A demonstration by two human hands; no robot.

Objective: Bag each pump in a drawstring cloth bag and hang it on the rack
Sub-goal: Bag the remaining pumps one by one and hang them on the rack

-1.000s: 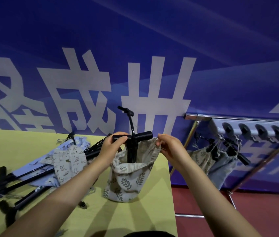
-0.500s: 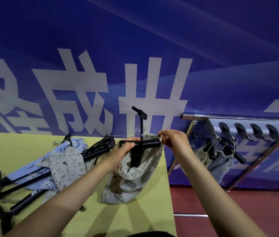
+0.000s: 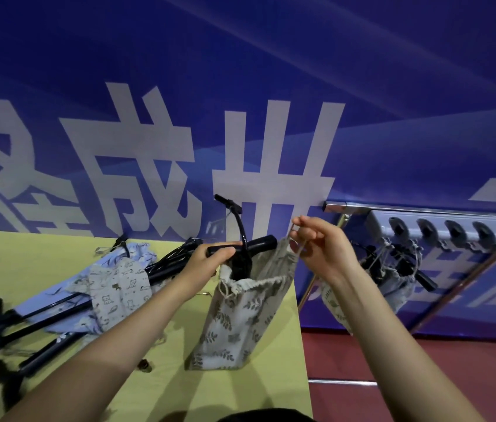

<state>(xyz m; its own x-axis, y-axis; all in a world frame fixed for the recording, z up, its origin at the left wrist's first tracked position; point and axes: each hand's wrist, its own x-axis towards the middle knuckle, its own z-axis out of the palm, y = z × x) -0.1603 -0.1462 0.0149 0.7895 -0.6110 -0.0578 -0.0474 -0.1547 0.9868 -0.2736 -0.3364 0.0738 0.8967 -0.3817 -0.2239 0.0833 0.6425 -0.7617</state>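
We are closing the leaf-print bag (image 3: 237,315) on the worktop (image 3: 43,257): left grip (image 3: 210,258) clasps the pump (image 3: 242,245) handle, right grip (image 3: 316,248) pinches the drawstring (image 3: 297,242). Next we cinch, then carry rightward to the rack (image 3: 441,229).

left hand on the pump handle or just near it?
Touching. Head view shows the left hand with fingers wrapped round the pump handle.

One head-worn wide-angle camera looked forward and slightly down, close over the person's forearms. The table (image 3: 58,269) filled the lower left of the frame, the rack (image 3: 441,229) sat at right, and the banner wall (image 3: 240,86) spanned the top.
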